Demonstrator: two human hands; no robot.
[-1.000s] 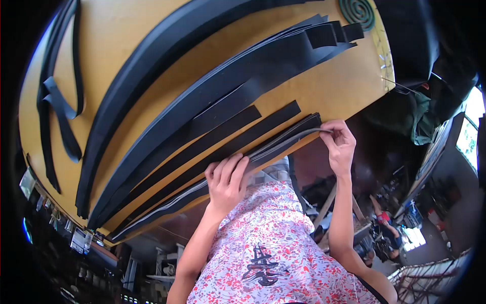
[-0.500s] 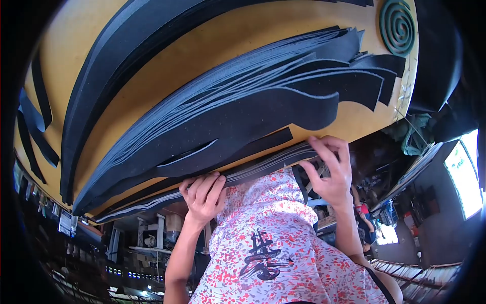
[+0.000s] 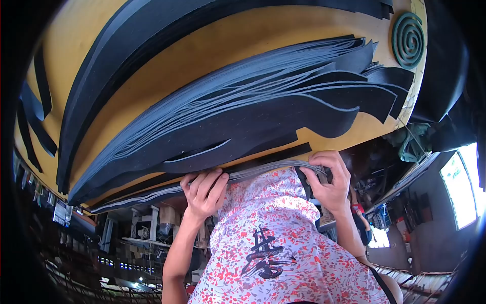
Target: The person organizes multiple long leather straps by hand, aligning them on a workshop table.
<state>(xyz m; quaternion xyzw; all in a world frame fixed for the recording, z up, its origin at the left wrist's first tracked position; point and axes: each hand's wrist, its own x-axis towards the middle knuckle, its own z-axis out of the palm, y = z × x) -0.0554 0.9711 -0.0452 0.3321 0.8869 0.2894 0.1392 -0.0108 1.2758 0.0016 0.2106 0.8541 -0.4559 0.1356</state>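
A thin stack of dark leather-like strips runs along the near edge of the yellow table. My left hand is closed over the middle of this stack, its fingers curled on top. Farther right, my right hand pinches the end of the strips between thumb and fingers, and that end bends. Just beyond lies a single dark strip. Behind it rests a large fanned pile of wide black strips, its top piece wavy with a slit.
Another long curved stack of black strips lies at the far side. Short loose strips sit at the left. A green coil rests near the right edge. A person in red is in the background.
My right hand has taken the end of the thin stack into a tighter pinch, and that end now bends. The left hand stays on the strips. The view has shifted slightly.
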